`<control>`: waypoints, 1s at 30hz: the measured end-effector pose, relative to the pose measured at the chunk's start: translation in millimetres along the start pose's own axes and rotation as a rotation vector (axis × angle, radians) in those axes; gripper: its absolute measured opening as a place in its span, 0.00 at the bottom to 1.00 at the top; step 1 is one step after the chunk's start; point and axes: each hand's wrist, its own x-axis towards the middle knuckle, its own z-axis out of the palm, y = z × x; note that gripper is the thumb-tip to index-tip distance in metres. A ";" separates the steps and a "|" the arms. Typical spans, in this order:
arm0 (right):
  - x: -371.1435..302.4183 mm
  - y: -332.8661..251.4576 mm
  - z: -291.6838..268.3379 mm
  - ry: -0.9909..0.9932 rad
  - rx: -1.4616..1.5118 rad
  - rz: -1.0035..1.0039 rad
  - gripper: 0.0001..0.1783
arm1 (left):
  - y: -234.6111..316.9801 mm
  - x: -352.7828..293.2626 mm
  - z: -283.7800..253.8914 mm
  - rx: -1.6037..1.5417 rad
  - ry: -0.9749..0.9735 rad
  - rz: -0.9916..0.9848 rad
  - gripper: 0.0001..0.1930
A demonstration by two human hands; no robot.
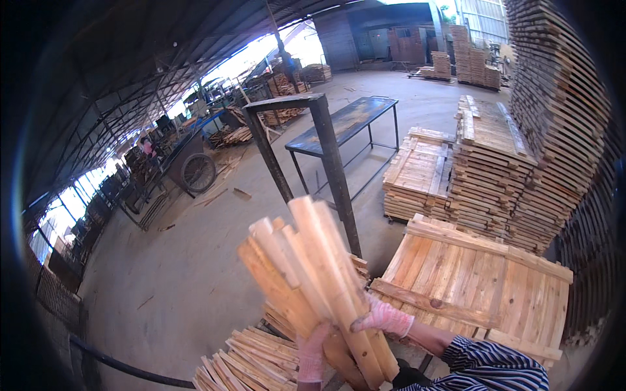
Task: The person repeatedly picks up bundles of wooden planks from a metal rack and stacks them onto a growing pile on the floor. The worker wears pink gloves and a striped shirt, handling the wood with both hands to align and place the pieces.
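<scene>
A bundle of wooden slats (pixel 312 260) stands tilted in front of me, held between both hands. My left hand (pixel 313 352), in a pinkish work glove, is closed round the bundle's lower left side. On its right side my right hand (pixel 385 317), gloved alike, grips with the thumb across the front. Below and to the left lies a pile of loose slats (pixel 251 358). Close by my right forearm is a flat slatted wooden panel (pixel 469 277) with cross battens. The slats' lower ends are near my body, partly out of sight.
A black metal frame (pixel 332 163) rises just beyond the bundle, with a dark metal table (pixel 345 124) behind it. Tall stacks of wooden panels (pixel 489 176) stand on the right. A two-wheeled cart (pixel 195 171) is at the far left, near scattered wood pieces. A dark rail (pixel 130 366) curves at lower left.
</scene>
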 end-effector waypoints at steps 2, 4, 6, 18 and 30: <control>-33.3 -47.8 11.2 0.152 -0.077 0.006 0.69 | 6.5 12.3 22.0 0.050 -0.033 0.025 0.26; -42.8 -76.2 0.1 0.242 -0.193 -0.070 0.69 | 31.1 16.6 65.5 0.161 -0.055 0.082 0.27; -57.6 -94.1 -11.4 0.317 -0.357 -0.167 0.70 | 47.5 16.3 97.1 0.467 -0.015 0.120 0.27; -130.4 -233.7 -120.1 0.561 -0.499 -0.513 0.61 | 25.3 108.5 288.4 0.066 -0.777 0.186 0.29; -137.7 -176.8 -190.8 0.733 -0.712 -0.295 0.68 | -103.2 242.6 260.6 0.610 -1.147 0.196 0.44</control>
